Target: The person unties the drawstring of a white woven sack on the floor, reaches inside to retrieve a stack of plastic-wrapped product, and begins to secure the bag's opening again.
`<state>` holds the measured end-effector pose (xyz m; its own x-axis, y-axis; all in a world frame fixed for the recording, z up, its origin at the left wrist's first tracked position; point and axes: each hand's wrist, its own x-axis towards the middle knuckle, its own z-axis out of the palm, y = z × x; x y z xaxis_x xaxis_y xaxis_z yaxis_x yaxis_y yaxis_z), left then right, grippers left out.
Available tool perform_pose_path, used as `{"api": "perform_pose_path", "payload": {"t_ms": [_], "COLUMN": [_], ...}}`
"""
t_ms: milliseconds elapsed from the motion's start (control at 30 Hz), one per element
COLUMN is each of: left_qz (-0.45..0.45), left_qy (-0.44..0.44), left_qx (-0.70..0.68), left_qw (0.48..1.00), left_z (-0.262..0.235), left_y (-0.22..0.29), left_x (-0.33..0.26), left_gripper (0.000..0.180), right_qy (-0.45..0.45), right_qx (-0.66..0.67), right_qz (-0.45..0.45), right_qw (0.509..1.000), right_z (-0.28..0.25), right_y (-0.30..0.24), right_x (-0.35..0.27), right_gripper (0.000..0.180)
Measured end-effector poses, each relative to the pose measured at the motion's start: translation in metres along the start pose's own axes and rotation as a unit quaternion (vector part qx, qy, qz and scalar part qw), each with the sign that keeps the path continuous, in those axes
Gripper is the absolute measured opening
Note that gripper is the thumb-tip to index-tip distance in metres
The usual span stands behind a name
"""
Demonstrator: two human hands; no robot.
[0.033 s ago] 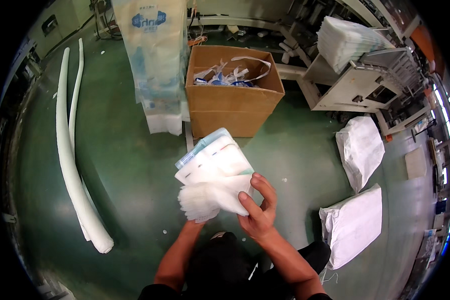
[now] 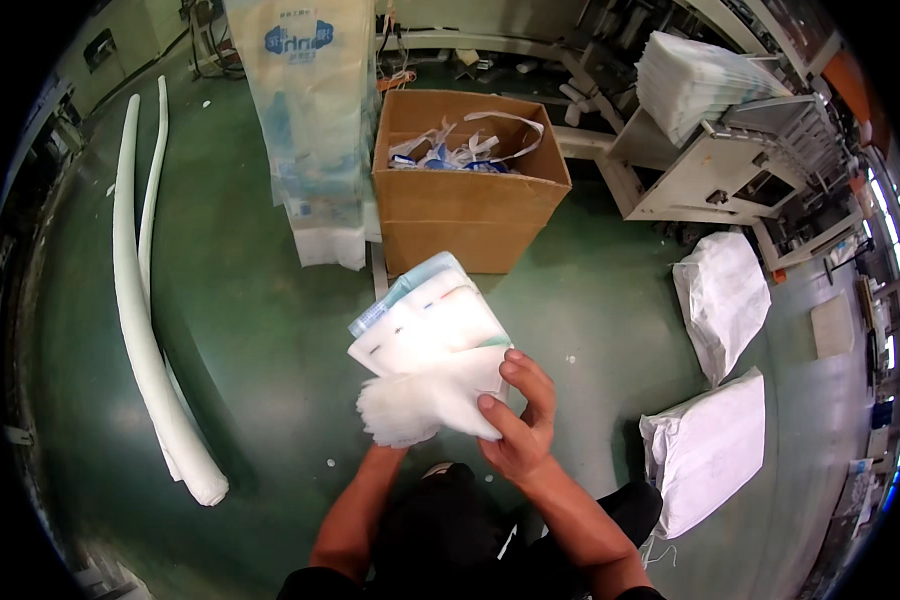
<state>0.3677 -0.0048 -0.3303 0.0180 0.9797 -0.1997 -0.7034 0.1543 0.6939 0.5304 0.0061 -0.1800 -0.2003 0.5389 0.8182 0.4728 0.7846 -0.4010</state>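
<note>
A stack of thin white plastic bags [image 2: 440, 330] with a pale blue printed far edge is held above the floor in front of me. Its near layers are folded over, and their edges fan out at the left. At the near right corner, my right hand [image 2: 522, 425] grips the folded layers, thumb on top and index finger bent at the edge. My left hand [image 2: 390, 452] goes in beneath the fanned edges and bears the stack from below. Only its wrist shows; the fingers are hidden under the bags.
Beyond the stack stands an open cardboard box [image 2: 460, 220] holding plastic scraps. Printed film [image 2: 315, 150] hangs left of it. Long white rolls [image 2: 145, 350] lie on the left floor. At right are white sacks [image 2: 710, 450] and a machine frame [image 2: 720, 175] carrying more stacked bags.
The folded layers have shifted slightly, and their fanned edges at the left lie closer together. Both hands stay almost where they were.
</note>
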Motion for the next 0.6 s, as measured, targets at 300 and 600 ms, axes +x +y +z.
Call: {"api": "perform_pose_path", "payload": {"t_ms": [300, 600], "left_qz": [-0.015, -0.014], "left_qy": [0.014, 0.014], "left_qx": [0.013, 0.016], "left_qw": [1.0, 1.0], "left_z": [-0.018, -0.018], "left_y": [0.005, 0.004], "left_x": [-0.012, -0.011], "left_gripper": [0.048, 0.049], "right_qy": [-0.02, -0.029], "right_qx": [0.074, 0.063], "right_qz": [-0.062, -0.034], "right_qw": [0.995, 0.997], "right_z": [-0.009, -0.009], "right_y": [-0.013, -0.012], "right_x": [-0.001, -0.01], "right_gripper": [0.028, 0.023]}}
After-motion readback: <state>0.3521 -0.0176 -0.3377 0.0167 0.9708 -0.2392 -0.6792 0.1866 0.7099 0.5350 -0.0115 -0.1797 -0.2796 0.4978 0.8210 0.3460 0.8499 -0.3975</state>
